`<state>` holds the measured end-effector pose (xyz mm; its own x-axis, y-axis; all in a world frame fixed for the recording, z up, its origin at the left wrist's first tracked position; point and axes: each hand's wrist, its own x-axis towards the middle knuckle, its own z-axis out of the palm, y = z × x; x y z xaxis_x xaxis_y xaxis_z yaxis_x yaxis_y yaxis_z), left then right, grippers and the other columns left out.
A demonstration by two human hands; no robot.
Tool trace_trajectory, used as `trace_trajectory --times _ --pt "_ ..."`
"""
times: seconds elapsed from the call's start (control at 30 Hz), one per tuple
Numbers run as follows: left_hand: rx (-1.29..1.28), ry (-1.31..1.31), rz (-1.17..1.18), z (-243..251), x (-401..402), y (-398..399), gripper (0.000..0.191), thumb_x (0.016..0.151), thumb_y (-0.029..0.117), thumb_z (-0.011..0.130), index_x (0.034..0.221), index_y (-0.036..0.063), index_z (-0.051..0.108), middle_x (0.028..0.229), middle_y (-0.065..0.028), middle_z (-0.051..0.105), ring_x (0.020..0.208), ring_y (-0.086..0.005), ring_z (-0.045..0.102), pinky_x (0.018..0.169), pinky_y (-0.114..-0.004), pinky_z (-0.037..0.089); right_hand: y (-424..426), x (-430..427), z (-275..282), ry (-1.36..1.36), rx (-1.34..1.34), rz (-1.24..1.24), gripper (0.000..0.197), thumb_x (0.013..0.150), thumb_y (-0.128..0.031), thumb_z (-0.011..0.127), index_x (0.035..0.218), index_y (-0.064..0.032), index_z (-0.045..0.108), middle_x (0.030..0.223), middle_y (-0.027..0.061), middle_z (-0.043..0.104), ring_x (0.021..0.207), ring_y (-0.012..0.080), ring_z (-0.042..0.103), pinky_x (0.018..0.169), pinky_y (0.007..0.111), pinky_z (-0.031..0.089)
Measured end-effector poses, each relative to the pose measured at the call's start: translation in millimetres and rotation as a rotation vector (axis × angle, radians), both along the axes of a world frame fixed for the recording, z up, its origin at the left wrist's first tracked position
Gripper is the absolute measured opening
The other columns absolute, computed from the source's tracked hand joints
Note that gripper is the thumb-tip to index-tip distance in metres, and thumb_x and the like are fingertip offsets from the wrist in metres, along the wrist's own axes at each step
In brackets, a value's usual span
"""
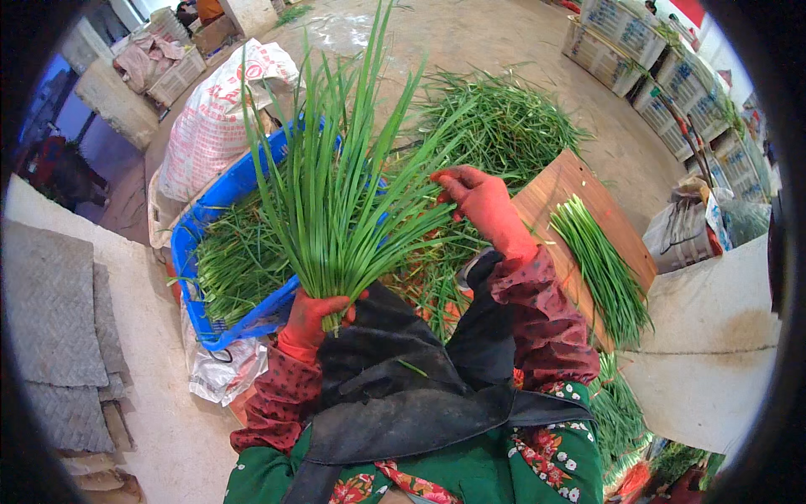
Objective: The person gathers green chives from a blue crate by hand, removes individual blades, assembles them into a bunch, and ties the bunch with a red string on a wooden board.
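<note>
In a red rubber glove, my left hand point(315, 318) grips the base of a fanned bunch of long green leaves point(340, 214), which look like garlic chives. My right hand point(478, 201), gloved the same way, is raised at the right side of the fan, fingers curled near the leaf tips; whether it touches a leaf I cannot tell. Behind and left of the bunch, a blue plastic basket point(182, 264) holds more chives point(233, 271). On a wooden board point(541, 183) at the right lies a neat bundle of chives point(601, 271), white ends pointing away from me.
A heap of loose leaves point(497, 123) lies on the floor ahead, with more scraps by my feet. A printed woven sack point(220, 120) stands behind the basket. White plastic crates point(667, 94) are stacked at the upper right. More bundles point(614, 409) lie low on the right.
</note>
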<state>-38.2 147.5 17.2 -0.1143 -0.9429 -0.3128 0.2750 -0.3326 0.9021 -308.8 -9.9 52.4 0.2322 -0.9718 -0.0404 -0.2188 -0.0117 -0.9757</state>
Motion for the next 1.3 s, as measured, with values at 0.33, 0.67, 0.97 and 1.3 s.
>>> trace_trajectory --times 0.33,0.67,0.97,1.3 --pt "-0.02 -0.057 0.012 -6 11 -5 0.034 0.075 0.011 0.062 0.104 -0.0053 0.06 0.085 -0.0146 0.067 0.058 -0.0159 0.059 0.05 -0.028 0.046 44 -4 43 -0.178 -0.033 -0.112 0.025 0.094 -0.023 0.054 0.108 -0.006 0.066 0.079 0.0033 0.065 0.056 0.008 0.054 0.051 0.021 0.043" --pt "-0.817 -1.354 0.12 -33 43 -22 0.046 0.076 0.009 0.063 0.121 0.0131 0.057 0.087 -0.0131 0.063 0.073 -0.0259 0.063 0.057 -0.035 0.047 25 79 -105 -1.292 0.823 0.01 0.045 0.088 -0.04 0.058 0.12 -0.0089 0.053 0.112 0.0071 0.062 0.088 0.0213 0.062 0.072 0.034 0.052" --pt "-0.66 -2.182 -0.278 -68 105 32 0.08 0.071 0.006 0.055 0.143 0.0305 0.033 0.081 -0.0076 0.05 0.062 -0.025 0.054 0.054 -0.037 0.045 6 -76 -80 -0.693 0.251 -0.318 0.036 0.093 -0.021 0.054 0.126 -0.0098 0.053 0.106 0.0076 0.065 0.083 0.0122 0.062 0.074 0.025 0.049" --pt "-0.635 -2.283 -0.369 -54 104 39 0.08 0.074 0.004 0.053 0.145 0.0313 0.029 0.103 -0.0113 0.057 0.07 -0.0256 0.058 0.06 -0.036 0.049 66 79 -89 -0.094 -0.247 0.076 0.027 0.088 -0.014 0.059 0.114 -0.0097 0.063 0.103 0.0087 0.067 0.091 0.0192 0.065 0.079 0.029 0.05"
